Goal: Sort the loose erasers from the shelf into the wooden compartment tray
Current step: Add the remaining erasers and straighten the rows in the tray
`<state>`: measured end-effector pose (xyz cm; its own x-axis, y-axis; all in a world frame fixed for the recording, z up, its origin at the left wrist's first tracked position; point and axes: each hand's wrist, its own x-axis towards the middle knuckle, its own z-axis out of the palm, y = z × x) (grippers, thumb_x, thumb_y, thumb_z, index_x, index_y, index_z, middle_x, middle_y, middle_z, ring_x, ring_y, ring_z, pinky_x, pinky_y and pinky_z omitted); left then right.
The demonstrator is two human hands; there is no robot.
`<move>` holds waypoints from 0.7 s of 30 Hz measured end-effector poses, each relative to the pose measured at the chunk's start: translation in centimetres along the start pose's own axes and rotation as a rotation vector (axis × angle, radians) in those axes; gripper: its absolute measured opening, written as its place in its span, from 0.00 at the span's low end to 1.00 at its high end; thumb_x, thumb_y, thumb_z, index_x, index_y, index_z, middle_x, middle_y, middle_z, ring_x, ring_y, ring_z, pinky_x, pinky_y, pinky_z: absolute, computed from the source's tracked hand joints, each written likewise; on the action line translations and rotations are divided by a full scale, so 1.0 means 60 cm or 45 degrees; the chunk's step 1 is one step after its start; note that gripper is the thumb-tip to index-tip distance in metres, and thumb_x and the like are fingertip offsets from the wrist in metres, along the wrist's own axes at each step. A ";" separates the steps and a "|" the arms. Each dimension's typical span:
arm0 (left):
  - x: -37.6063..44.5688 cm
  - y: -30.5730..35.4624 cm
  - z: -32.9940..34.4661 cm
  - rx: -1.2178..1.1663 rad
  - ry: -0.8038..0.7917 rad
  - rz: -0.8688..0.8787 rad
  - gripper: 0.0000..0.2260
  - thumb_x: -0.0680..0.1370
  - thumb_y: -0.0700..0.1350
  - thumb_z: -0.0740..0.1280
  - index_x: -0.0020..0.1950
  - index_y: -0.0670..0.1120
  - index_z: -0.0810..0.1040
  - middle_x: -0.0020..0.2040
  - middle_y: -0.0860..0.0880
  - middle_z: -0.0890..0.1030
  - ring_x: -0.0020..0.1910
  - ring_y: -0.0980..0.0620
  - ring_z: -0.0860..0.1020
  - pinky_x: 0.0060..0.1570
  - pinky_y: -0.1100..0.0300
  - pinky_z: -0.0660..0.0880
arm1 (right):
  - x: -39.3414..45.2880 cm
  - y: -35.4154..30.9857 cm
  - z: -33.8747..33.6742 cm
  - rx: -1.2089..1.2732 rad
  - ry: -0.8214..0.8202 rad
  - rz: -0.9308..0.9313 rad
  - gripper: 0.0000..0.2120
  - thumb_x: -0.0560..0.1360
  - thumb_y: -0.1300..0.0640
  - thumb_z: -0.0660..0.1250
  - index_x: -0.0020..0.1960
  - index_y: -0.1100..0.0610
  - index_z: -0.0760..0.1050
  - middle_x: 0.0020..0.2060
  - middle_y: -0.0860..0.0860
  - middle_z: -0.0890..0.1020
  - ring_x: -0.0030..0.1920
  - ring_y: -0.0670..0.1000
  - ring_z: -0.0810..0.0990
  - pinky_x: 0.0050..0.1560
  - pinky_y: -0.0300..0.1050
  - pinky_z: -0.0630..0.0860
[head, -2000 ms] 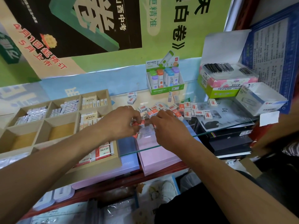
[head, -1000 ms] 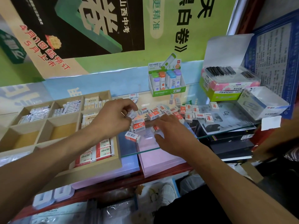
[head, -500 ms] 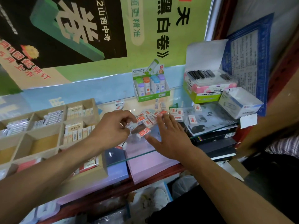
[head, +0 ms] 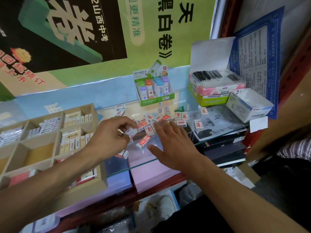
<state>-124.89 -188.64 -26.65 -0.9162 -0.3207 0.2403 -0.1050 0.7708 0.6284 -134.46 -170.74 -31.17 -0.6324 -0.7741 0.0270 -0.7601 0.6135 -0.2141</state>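
The left hand [head: 109, 137] curls its fingers round a white eraser [head: 133, 132], thumb and forefinger pinching it just above the glass shelf [head: 218, 130]; more may be tucked in the palm, though the view is too blurred there to say. The right hand [head: 171, 143] lies flat with straight, spread fingers, its fingertips [head: 162, 122] touching the pile of loose erasers [head: 151, 120] at its 12 o'clock. One red-labelled eraser [head: 143, 141] lies alone between the two hands. More erasers are scattered toward 2 o'clock of the right hand. The tray [head: 94, 113] sits at 9 o'clock of the left hand, several compartments already holding rows of erasers. A green display box [head: 156, 98] stands at 12 o'clock behind the pile.
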 end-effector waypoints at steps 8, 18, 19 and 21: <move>0.004 0.001 0.002 -0.044 0.003 -0.044 0.18 0.68 0.29 0.67 0.48 0.49 0.83 0.42 0.56 0.78 0.44 0.56 0.77 0.43 0.63 0.76 | 0.000 0.002 0.019 -0.098 0.019 -0.019 0.40 0.74 0.32 0.36 0.79 0.54 0.41 0.78 0.54 0.43 0.78 0.56 0.41 0.76 0.58 0.42; 0.008 0.006 0.005 -0.099 0.029 -0.076 0.18 0.68 0.28 0.67 0.47 0.50 0.83 0.42 0.55 0.79 0.45 0.56 0.77 0.41 0.65 0.73 | -0.002 0.014 0.017 -0.035 -0.025 -0.112 0.37 0.77 0.32 0.43 0.79 0.51 0.41 0.78 0.51 0.40 0.77 0.52 0.36 0.76 0.57 0.42; 0.007 0.005 0.005 -0.102 0.029 -0.080 0.18 0.68 0.28 0.67 0.47 0.50 0.83 0.42 0.55 0.79 0.45 0.56 0.77 0.41 0.66 0.73 | -0.002 0.014 0.016 -0.011 -0.028 -0.123 0.36 0.78 0.33 0.45 0.79 0.50 0.42 0.78 0.50 0.40 0.77 0.51 0.36 0.76 0.57 0.42; 0.007 0.004 0.004 -0.108 0.024 -0.096 0.18 0.67 0.28 0.67 0.46 0.50 0.83 0.41 0.55 0.78 0.44 0.56 0.77 0.39 0.68 0.72 | 0.001 0.014 0.007 0.041 -0.019 -0.119 0.35 0.78 0.33 0.46 0.79 0.50 0.43 0.78 0.50 0.42 0.77 0.52 0.37 0.77 0.57 0.42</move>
<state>-125.41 -188.48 -26.60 -0.8993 -0.3872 0.2031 -0.1398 0.6948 0.7055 -135.06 -170.33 -31.76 -0.5566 -0.8301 0.0341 -0.8103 0.5334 -0.2427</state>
